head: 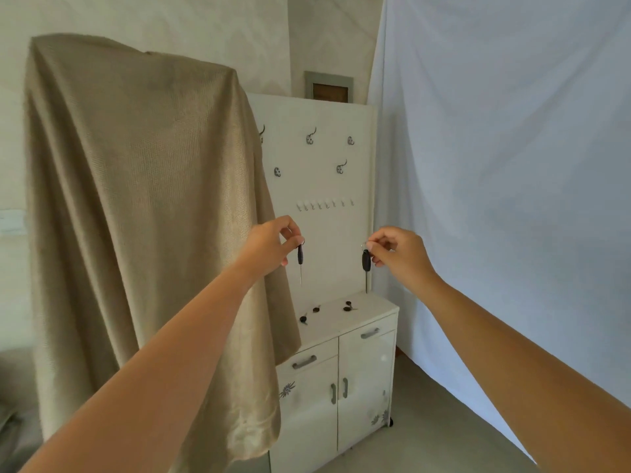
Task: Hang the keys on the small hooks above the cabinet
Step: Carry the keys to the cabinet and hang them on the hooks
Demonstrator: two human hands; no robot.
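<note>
My left hand [273, 245] pinches the top of a black-headed key [300, 259] that hangs blade down. A second black-headed key [366, 264], on a small ring, dangles from my right hand [397, 254]. Both hands are raised in front of the white back panel [327, 240], a little below a row of several small hooks [324, 204]. Three more dark keys [348, 306] lie on the white cabinet top [375, 307] beneath.
Larger metal coat hooks [311, 136] are fixed higher on the panel. A beige cloth [136, 199] drapes over something tall at the left and overlaps the cabinet's left side. A white sheet [512, 165] hangs at the right. The cabinet has a drawer and doors [365, 380].
</note>
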